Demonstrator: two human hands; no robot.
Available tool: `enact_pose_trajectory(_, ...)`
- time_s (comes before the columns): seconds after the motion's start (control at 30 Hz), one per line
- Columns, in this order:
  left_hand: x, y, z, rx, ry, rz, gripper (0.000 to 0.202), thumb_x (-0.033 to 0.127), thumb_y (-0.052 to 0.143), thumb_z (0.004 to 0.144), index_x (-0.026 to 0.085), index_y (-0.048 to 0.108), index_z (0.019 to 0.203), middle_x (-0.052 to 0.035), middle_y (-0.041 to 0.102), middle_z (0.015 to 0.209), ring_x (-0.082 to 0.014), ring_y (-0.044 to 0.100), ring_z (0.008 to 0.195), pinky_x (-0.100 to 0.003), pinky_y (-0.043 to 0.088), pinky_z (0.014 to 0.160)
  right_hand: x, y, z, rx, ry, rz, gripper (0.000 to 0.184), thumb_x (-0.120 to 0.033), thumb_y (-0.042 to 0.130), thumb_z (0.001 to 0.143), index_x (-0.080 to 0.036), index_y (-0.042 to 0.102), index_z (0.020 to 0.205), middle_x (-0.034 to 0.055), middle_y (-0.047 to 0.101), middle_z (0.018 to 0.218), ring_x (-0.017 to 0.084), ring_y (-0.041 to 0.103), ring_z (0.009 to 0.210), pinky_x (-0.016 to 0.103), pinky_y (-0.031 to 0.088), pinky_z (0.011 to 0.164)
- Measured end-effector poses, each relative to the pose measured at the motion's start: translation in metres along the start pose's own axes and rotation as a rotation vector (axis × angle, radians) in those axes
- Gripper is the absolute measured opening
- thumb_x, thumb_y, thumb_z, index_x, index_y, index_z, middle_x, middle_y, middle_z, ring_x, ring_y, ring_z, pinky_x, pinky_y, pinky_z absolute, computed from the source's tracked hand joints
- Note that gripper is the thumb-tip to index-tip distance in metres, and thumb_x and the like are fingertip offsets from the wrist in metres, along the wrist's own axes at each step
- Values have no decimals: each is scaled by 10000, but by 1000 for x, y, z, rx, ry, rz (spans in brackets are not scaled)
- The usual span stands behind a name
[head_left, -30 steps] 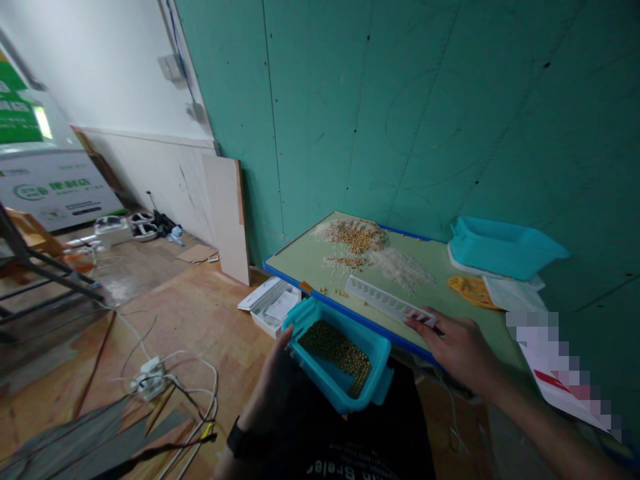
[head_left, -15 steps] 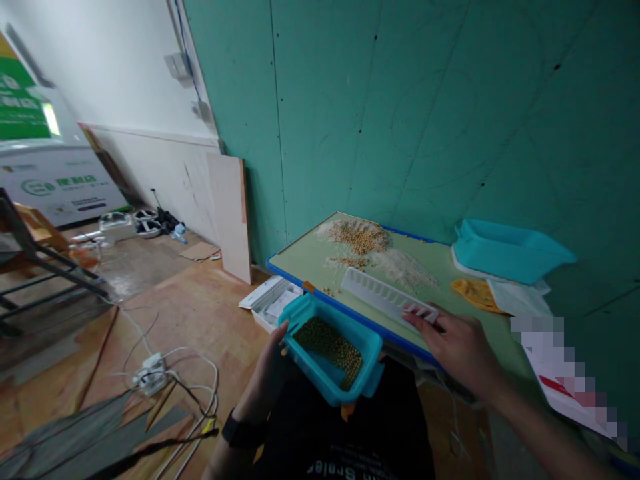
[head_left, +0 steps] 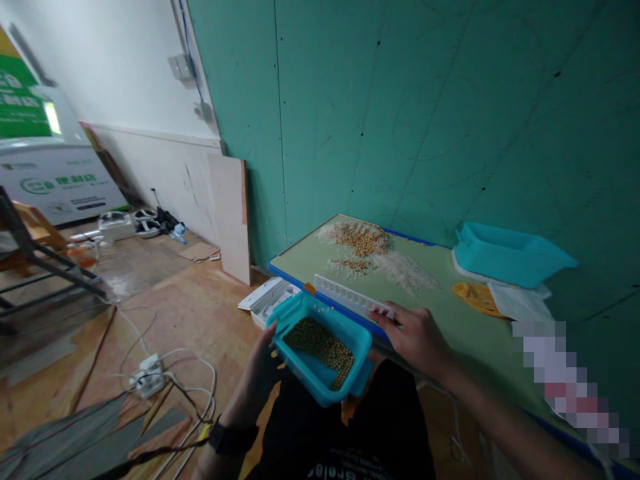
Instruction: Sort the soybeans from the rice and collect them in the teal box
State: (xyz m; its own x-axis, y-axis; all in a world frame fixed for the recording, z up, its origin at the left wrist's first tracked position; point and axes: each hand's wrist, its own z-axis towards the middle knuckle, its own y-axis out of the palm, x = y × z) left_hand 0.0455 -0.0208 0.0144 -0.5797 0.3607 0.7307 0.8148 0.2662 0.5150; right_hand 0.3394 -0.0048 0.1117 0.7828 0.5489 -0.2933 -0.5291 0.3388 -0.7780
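Note:
My left hand (head_left: 257,363) grips the left end of a blue plastic container (head_left: 345,321), held tilted at the table's near edge. Inside it lie green beans (head_left: 305,337) and yellow soybeans (head_left: 340,360). My right hand (head_left: 415,333) is closed on one end of a white slotted plastic strip (head_left: 345,293). The strip stands at the table's blue edge, just above the container's far rim. A few pale beans show between strip and container. On the green tabletop (head_left: 440,320), soybeans (head_left: 365,245) lie mixed with white grains (head_left: 407,272).
A second blue container (head_left: 510,257) sits at the table's back right, near a yellow glove-like cloth (head_left: 477,299). An open white box (head_left: 265,300) is left of the table. Cables and a power strip (head_left: 149,375) lie on the floor. A board (head_left: 231,220) leans on the wall.
The white strip has moved left and toward me, from the tabletop to the edge, with my right hand. The blue container has shifted slightly left. Several beans now show at its far rim.

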Motion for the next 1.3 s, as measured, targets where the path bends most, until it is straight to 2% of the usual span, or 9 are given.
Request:
enact_pose_trajectory(0.13, 1, 6, -6, -3, -17, -1, 540, 562, 752, 758, 185, 692, 1140, -67, 752, 936, -244, 710, 785, -361, 584, 658, -5, 2, -1, -12, -30, -73, 330, -348, 480, 1039, -168, 749, 978, 43, 753, 705, 149, 706, 598, 236, 472, 575)
enact_pose_trajectory(0.23, 2, 8, -7, -2, -18, 3, 517, 559, 735, 779, 179, 699, 1128, -80, 757, 953, -250, 709, 786, -365, 577, 660, -12, 8, 3, -60, -90, -133, 286, -270, 466, 1039, -167, 733, 1046, 35, 752, 711, 154, 712, 634, 242, 466, 599)
enact_pose_trajectory(0.37, 0, 10, -6, 24, -56, 6, 473, 559, 704, 810, 189, 690, 1103, -69, 754, 907, -238, 706, 742, -345, 559, 617, -34, 27, 21, -195, -161, -272, 304, -106, 432, 1000, -164, 680, 1165, 78, 786, 943, 171, 739, 831, 246, 492, 694)
enact_pose_trajectory(0.47, -3, 11, -7, 36, -49, -20, 414, 542, 699, 824, 221, 673, 1084, -36, 749, 856, -208, 692, 685, -299, 528, 566, -55, 46, 41, -275, -148, -422, 327, -74, 411, 983, -138, 647, 1200, 122, 768, 954, 201, 737, 812, 265, 494, 640)
enact_pose_trajectory(0.63, -7, 9, -9, 44, 12, -25, 391, 518, 732, 800, 243, 664, 1070, -15, 745, 854, -201, 694, 692, -295, 537, 569, -82, 65, 57, -267, -110, -571, 385, -55, 334, 973, -30, 623, 1225, 204, 740, 855, 261, 736, 722, 301, 482, 554)
enact_pose_trajectory(0.77, -7, 6, -5, 54, 30, -20, 407, 502, 723, 806, 271, 657, 1136, -4, 737, 875, -214, 696, 707, -318, 549, 566, -90, 62, 52, -275, -36, -596, 368, -28, 382, 930, 3, 632, 1198, 227, 735, 813, 264, 732, 686, 295, 462, 532)
enact_pose_trajectory(0.93, -8, 3, 3, 86, -58, 1, 335, 472, 660, 867, 198, 690, 1057, -24, 710, 849, -195, 682, 675, -327, 574, 599, -91, 48, 42, -299, 24, -615, 359, -12, 404, 911, -2, 647, 1174, 209, 735, 781, 253, 731, 658, 288, 468, 515)
enact_pose_trajectory(1.1, -9, 3, 3, 63, -12, -12, 353, 478, 713, 824, 223, 688, 1066, -30, 729, 879, -220, 711, 732, -348, 595, 632, -86, 35, 32, -323, 57, -619, 357, -20, 441, 914, -20, 645, 1206, 200, 739, 798, 238, 729, 650, 279, 471, 511)
enact_pose_trajectory(1.3, -12, -1, 5, 29, -16, -17, 431, 466, 709, 815, 240, 641, 1175, -42, 736, 907, -254, 732, 794, -381, 602, 678, -72, 21, 21, -309, 61, -670, 314, -19, 443, 920, -54, 654, 1150, 173, 737, 760, 228, 718, 615, 276, 469, 490)
